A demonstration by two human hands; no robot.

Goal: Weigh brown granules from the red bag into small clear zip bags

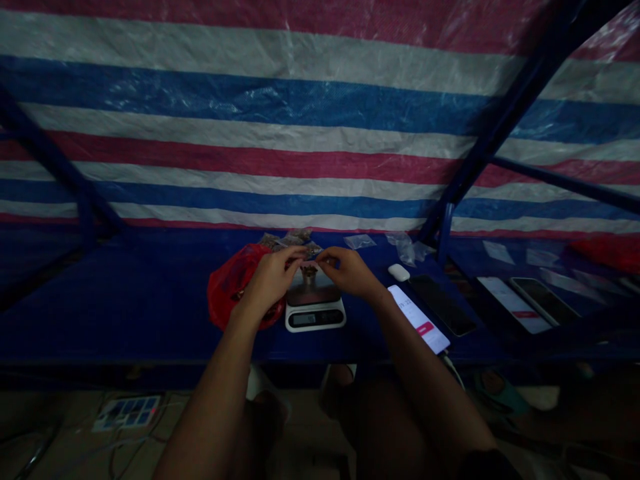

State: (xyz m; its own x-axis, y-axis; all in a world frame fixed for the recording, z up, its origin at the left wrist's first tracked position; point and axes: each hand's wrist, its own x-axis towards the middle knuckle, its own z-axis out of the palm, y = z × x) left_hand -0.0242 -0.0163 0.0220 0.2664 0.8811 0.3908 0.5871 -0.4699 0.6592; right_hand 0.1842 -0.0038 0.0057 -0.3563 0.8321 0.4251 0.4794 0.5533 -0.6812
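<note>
A small clear plastic bag (309, 273) with dark brown bits in it is over the plate of a white kitchen scale (316, 319); whether it rests on the plate I cannot tell. My left hand (278, 270) pinches the bag's top edge on the left. On the right, the fingers of my right hand (345, 268) are closed on the same edge. The scale's display is lit, but too dim to read. Beside my left wrist sits a red plastic bag (234, 283), its contents mostly hidden. Behind my hands lie several filled clear bags (295, 237).
Flat clear bags (360, 241) lie at the back of the blue table (150, 293). To the right are a white earbud case (399, 272), a lit phone (423, 320) with a cable and a dark phone (443, 303). Blue metal bars (463, 167) flank the table before striped sheeting (280, 160).
</note>
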